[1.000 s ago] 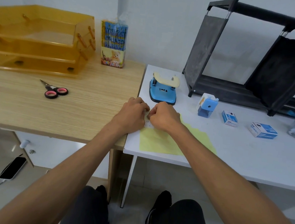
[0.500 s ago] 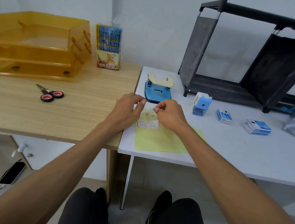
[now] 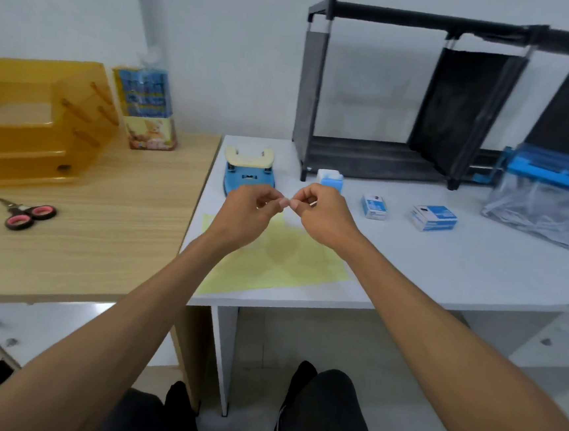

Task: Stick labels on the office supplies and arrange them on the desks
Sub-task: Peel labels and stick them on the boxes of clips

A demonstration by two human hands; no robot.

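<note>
Since a moment ago, both hands are lifted clear of the yellow sheet (image 3: 271, 265). A small, blurred label (image 3: 312, 203) is pinched in the curled fingers (image 3: 278, 202) of the left hand (image 3: 249, 209) and right hand (image 3: 324, 218), above the white worktop (image 3: 444, 263), just before the hole punch (image 3: 249, 174).

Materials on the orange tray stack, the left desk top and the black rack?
Orange tray stack: translucent glossy plastic, since its walls are see-through. Left desk top: matte wood grain, probably laminate; can't rule out solid wood. Black rack: dark matte tubes, likely metal, with fabric-looking panels.
</note>
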